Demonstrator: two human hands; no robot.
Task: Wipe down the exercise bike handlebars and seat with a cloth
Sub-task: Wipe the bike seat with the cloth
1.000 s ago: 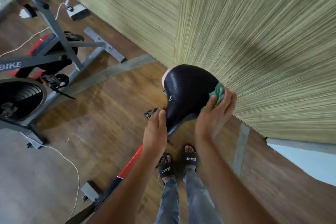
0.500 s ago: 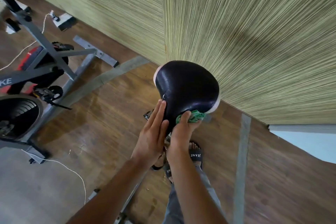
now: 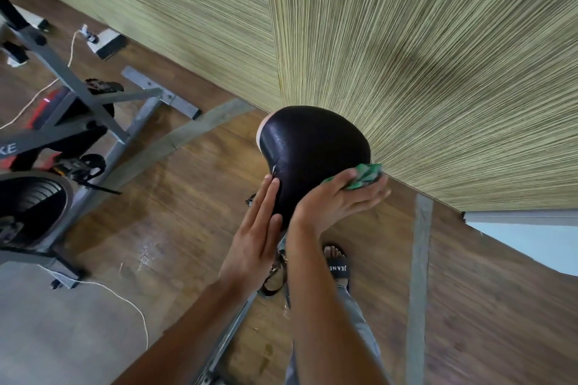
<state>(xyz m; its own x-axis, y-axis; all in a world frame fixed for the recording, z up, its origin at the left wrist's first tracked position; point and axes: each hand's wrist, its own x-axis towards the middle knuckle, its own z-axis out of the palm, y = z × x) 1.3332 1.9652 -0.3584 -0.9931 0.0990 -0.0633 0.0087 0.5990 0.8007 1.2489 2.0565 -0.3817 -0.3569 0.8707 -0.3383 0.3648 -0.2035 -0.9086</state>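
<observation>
The right hand (image 3: 336, 200) presses a green cloth (image 3: 364, 176) against the black seat (image 3: 312, 150), while the left hand (image 3: 255, 241) lies flat-fingered on its side.

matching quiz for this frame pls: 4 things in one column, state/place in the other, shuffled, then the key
Things
1. glossy black padded bike seat
2. crumpled green cloth
3. left hand
4. grey-framed second exercise bike

States/places
A. flat, fingers straight, resting against the seat's left side
B. standing on the wooden floor at the far left
C. pressed against the seat's right edge by the right hand
D. centre of view, close to the striped olive wall

Pairs: 1-D, 2-C, 3-A, 4-B
</observation>
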